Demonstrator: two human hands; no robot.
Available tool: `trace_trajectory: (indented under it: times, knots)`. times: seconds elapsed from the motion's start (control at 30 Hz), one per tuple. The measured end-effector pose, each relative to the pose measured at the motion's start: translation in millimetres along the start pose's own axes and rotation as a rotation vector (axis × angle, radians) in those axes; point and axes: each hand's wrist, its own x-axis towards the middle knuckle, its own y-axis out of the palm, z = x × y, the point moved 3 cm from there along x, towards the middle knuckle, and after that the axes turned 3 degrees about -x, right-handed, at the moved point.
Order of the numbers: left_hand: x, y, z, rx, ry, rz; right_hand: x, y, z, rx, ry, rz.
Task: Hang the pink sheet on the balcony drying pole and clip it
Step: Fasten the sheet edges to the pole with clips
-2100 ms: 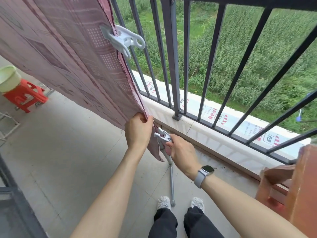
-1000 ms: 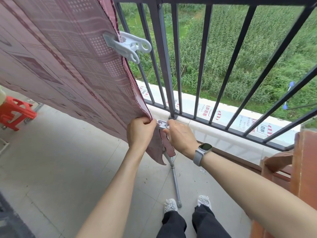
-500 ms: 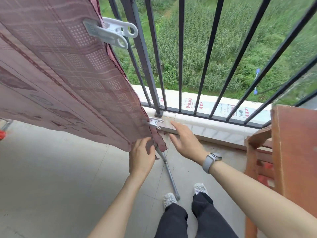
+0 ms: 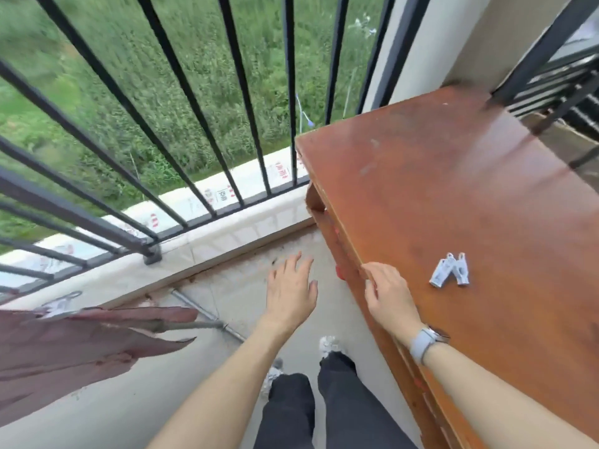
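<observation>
Both hands have let go of the sheet's lower corner since the earlier frames, and the view has swung away from the hanging cloth toward the wooden surface (image 4: 453, 196) at the person's right. The fingers (image 4: 293, 264) of the left hand (image 4: 291, 293) are straight and slightly spread, holding nothing, in the air above the balcony floor. The fingers (image 4: 372, 273) of the right hand (image 4: 387, 296) are loosely bent and rest on the near edge of the surface, also holding nothing.

Just beyond the right fingers, further in on the surface, lie two pale clips (image 4: 450, 270) touching each other. Well to the left of the left fingers, the pink sheet (image 4: 64, 345) hangs at the frame's edge, with a clip (image 4: 58, 304) already fixed near its lower edge; the metal pole (image 4: 207, 314) of the drying stand runs down past the corner of the cloth toward the floor. Beyond both hands stands the black railing (image 4: 181, 124).

By my reading, the hanging is done and the clipping is under way: the step in hand is fetching another clip. The next move calls for the right hand to reach a little further across the surface, pinch one clip free of its neighbour, and carry it back left to an unclipped stretch of sheet.
</observation>
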Motion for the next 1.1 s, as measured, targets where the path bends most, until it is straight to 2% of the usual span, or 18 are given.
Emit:
trace_trajectory:
  times: [0.17, 0.27, 0.33, 0.43, 0.63, 0.73, 0.83, 0.97, 1.1]
  knots:
    - [26, 64, -78, 0.024, 0.110, 0.146, -6, -36, -95, -0.031, 0.292, -0.129]
    - [38, 99, -105, 0.098, 0.119, 0.249, 2, -43, -129, 0.012, 0.487, -0.130]
    - [40, 117, -115, 0.164, 0.138, 0.337, 7, -42, -139, 0.017, 0.552, -0.104]
    - [40, 134, -117, 0.209, 0.140, 0.413, 12, -38, -146, 0.003, 0.553, -0.070]
    - [44, 122, -109, 0.132, 0.125, 0.486, 21, -33, -139, 0.043, 0.486, -0.007]
    - [37, 101, -101, -0.008, -0.019, 0.383, 23, -30, -129, 0.030, 0.410, 0.039]
    - [15, 77, -69, -0.088, -0.168, 0.214, 23, -24, -95, 0.127, 0.294, 0.094]
    - [-37, 38, -1, -0.136, -0.353, 0.005, 27, 1, -10, 0.260, 0.073, 0.210]
    - [-111, -8, 66, -0.156, -0.576, -0.219, 13, 37, 98, 0.250, -0.187, 0.356]
